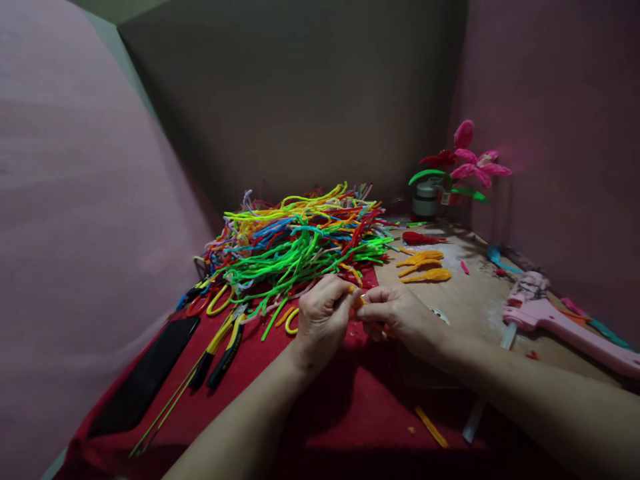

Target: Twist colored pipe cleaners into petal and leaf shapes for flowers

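An orange pipe cleaner (360,303) is pinched between my two hands, mostly hidden by the fingers. My left hand (324,312) is closed on its left end. From the other side my right hand (397,312) grips it with thumb and forefinger. Behind the hands lies a large heap of coloured pipe cleaners (300,247), with green ones nearest. Orange petal-like pieces (427,275) rest on the board beyond my right hand, with a red piece (423,239) behind them.
Left on the red cloth (280,393) are yellow-and-black pliers (227,347), scissors (220,300) and a flat black object (150,373). A pink glue gun (565,327) lies right on the brown board (470,293). Pink pipe-cleaner flowers (480,167) stand at the back right, before the wall.
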Tool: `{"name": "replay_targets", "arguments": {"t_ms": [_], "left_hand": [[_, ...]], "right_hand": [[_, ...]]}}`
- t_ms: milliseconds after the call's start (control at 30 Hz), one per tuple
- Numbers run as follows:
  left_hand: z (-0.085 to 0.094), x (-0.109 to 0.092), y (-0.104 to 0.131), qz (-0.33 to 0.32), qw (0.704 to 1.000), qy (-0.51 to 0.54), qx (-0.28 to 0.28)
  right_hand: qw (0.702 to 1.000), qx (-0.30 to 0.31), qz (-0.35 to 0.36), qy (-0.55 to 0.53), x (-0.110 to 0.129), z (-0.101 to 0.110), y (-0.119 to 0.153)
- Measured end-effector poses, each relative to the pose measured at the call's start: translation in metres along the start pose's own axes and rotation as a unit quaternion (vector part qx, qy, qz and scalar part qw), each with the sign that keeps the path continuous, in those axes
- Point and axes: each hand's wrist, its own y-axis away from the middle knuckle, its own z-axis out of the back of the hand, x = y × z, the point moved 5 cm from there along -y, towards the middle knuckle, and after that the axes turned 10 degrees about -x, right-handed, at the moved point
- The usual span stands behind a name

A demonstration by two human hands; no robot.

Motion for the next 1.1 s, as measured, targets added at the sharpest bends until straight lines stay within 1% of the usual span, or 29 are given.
{"name": "replay_targets", "arguments": {"t_ms": [33, 133, 200, 267, 300, 333, 433, 467, 500, 533, 633, 700, 767, 867, 967, 1033, 1100], "left_hand": [[0.0, 0.002, -0.001, 0.009, 1.0, 0.008, 0.003], [0.003, 0.013, -0.007, 0.119, 0.991, 0.062, 0.021], [0.009, 0.018, -0.013, 0.162, 0.984, 0.076, 0.011], [0.015, 0.017, -0.018, 0.171, 0.982, 0.076, -0.002], [0.017, 0.016, -0.019, 0.176, 0.981, 0.076, 0.003], [0.016, 0.015, -0.019, 0.183, 0.98, 0.075, 0.023], [0.007, 0.011, -0.014, 0.185, 0.974, 0.046, 0.125], [0.004, 0.009, -0.012, 0.172, 0.974, 0.031, 0.144], [0.002, 0.006, -0.01, 0.154, 0.976, 0.02, 0.151], [0.0, 0.004, -0.009, 0.134, 0.98, 0.012, 0.144], [-0.001, -0.001, -0.008, 0.082, 0.992, -0.002, 0.1], [-0.001, -0.003, -0.008, 0.066, 0.995, -0.005, 0.078], [-0.003, -0.003, -0.009, 0.085, 0.994, 0.011, 0.072], [-0.008, 0.0, -0.009, 0.155, 0.982, 0.069, 0.083], [-0.013, 0.004, -0.01, 0.195, 0.967, 0.112, 0.122], [-0.014, 0.008, -0.01, 0.208, 0.957, 0.131, 0.152], [-0.014, 0.012, -0.01, 0.212, 0.951, 0.151, 0.164]], "right_hand": [[1.0, 0.0, -0.003, 0.001, -0.001, 0.0, 0.001], [1.0, 0.0, -0.018, 0.016, -0.002, -0.003, 0.005], [1.0, -0.001, -0.023, 0.018, -0.003, -0.003, 0.006], [1.0, -0.011, -0.022, 0.01, -0.001, -0.002, 0.006], [1.0, -0.019, -0.02, 0.009, -0.001, -0.001, 0.006], [1.0, -0.024, -0.017, 0.011, 0.0, 0.0, 0.005], [0.999, -0.029, -0.008, 0.017, 0.001, 0.003, 0.003], [0.999, -0.028, -0.005, 0.019, 0.001, 0.003, 0.003], [0.999, -0.027, -0.003, 0.017, 0.001, 0.004, 0.002], [1.0, -0.026, -0.002, 0.013, 0.001, 0.004, 0.002], [1.0, -0.011, -0.005, -0.006, -0.001, 0.004, 0.001], [1.0, 0.0, -0.009, -0.018, -0.001, 0.002, 0.0], [0.999, 0.006, -0.014, -0.03, 0.0, 0.002, 0.001], [0.998, -0.004, -0.025, -0.055, 0.001, 0.002, 0.0], [0.995, -0.015, -0.028, -0.094, 0.001, 0.004, -0.001], [0.993, -0.013, -0.019, -0.115, 0.002, 0.005, -0.002], [0.992, -0.009, -0.015, -0.127, 0.002, 0.006, -0.003]]}}
